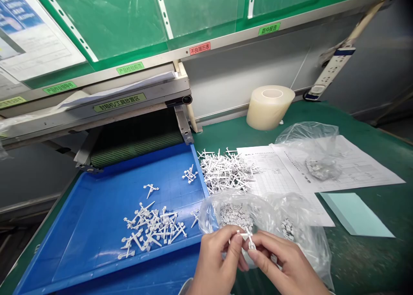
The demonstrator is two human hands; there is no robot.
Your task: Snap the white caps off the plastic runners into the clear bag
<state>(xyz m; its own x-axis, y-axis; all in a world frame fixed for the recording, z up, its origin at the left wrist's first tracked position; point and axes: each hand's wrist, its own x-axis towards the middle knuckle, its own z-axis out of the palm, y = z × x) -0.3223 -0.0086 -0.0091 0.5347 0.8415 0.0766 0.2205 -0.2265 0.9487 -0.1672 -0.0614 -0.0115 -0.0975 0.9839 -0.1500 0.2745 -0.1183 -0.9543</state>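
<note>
Head: two hands (216, 260), one plastic part (247, 238)

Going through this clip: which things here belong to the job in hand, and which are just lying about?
Job: left hand, right hand, white plastic part, clear bag of grey pieces, blue tray, loose white parts.
Lying about: tape roll, papers, power strip, teal card.

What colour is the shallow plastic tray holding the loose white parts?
The plastic tray is bright blue, best seen in the head view.
</note>
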